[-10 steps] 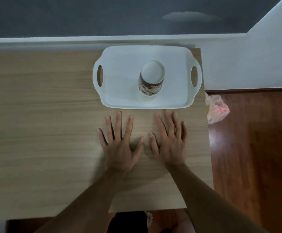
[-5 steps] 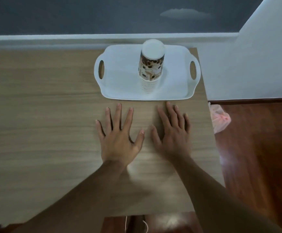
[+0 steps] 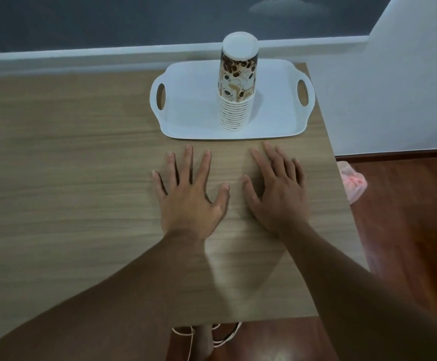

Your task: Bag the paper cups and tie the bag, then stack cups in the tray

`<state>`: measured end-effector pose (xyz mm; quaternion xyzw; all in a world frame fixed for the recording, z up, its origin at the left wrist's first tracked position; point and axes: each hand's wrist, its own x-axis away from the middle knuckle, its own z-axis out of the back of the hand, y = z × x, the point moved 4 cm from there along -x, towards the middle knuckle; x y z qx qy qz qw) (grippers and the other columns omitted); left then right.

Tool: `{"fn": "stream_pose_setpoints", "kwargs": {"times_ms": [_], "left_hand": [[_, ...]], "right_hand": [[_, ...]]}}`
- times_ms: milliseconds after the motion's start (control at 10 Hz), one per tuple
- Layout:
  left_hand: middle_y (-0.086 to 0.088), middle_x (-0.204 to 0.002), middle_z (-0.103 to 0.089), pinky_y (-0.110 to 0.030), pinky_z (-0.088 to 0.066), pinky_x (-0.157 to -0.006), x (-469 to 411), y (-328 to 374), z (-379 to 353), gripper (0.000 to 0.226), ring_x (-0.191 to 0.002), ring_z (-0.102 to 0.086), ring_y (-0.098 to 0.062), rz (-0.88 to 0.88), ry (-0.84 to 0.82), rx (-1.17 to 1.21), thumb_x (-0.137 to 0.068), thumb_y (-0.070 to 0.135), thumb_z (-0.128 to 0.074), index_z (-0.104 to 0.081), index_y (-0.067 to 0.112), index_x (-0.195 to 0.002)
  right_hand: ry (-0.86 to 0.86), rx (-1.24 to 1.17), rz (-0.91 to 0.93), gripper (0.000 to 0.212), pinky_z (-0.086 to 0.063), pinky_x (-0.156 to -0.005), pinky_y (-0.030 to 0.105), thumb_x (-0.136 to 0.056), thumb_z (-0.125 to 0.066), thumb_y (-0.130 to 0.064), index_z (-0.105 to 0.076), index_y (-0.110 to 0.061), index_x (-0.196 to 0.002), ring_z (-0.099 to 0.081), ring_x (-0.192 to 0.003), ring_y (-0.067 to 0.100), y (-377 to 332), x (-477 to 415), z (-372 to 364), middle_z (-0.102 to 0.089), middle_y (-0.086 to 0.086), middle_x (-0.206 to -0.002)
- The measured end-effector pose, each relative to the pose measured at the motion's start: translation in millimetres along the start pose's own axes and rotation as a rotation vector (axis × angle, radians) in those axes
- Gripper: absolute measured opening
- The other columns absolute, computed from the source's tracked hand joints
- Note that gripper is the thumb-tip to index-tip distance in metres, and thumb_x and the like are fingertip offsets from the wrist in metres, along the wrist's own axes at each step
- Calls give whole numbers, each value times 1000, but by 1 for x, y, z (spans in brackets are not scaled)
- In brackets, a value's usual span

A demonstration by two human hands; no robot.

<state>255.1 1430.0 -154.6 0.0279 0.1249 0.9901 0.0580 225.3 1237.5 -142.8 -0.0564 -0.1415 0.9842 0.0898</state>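
A tall stack of upside-down paper cups [image 3: 236, 84] with a coffee-bean print stands in the middle of a white tray [image 3: 191, 110] with two handle holes, at the far right of the wooden table [image 3: 55, 178]. My left hand [image 3: 190, 196] lies flat on the table just in front of the tray, fingers spread, holding nothing. My right hand [image 3: 277, 188] lies flat beside it, palm down, also holding nothing. Both hands are apart from the tray. A pink plastic bag [image 3: 352, 182] lies on the floor past the table's right edge.
The table's right edge runs close to my right hand, with red-brown wooden floor [image 3: 407, 243] beyond it. A grey wall and white skirting stand behind the tray. Under the near edge I see feet in sandals [image 3: 207, 340].
My head has pulled back and tilted, so the cup stack now shows from the side instead of from above. Both hands stay flat on the table in the same place.
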Motion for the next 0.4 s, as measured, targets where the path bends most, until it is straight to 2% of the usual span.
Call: {"fn": "stream_pose_setpoints", "kwargs": {"times_ms": [200, 300, 400], "left_hand": [[8, -191, 5, -69, 5, -138, 0, 0, 1, 86, -176, 13, -29, 3, -22, 13, -102, 80, -30, -13, 45, -179], [9, -191, 5, -69, 4, -138, 0, -1, 1, 85, -176, 14, -29, -1, -22, 18, -102, 80, -31, -14, 45, -178], [8, -191, 4, -70, 3, -138, 2, 0, 0, 86, -176, 12, -30, -9, -10, 11, -102, 80, -31, -14, 46, -178]], "right_hand": [[9, -29, 1, 68, -15, -136, 51, -105, -43, -62, -34, -38, -168, -19, -169, 17, 2, 0, 1, -27, -8, -181], [-145, -23, -15, 78, -8, -137, 55, -103, -38, -70, -21, -38, -172, -8, -171, 24, 0, -6, -6, -13, -4, -184], [-555, -286, -19, 87, -21, -135, 60, -93, -51, -78, -43, -29, -164, -25, -166, 36, -1, -15, 20, -33, 7, -177]]}}
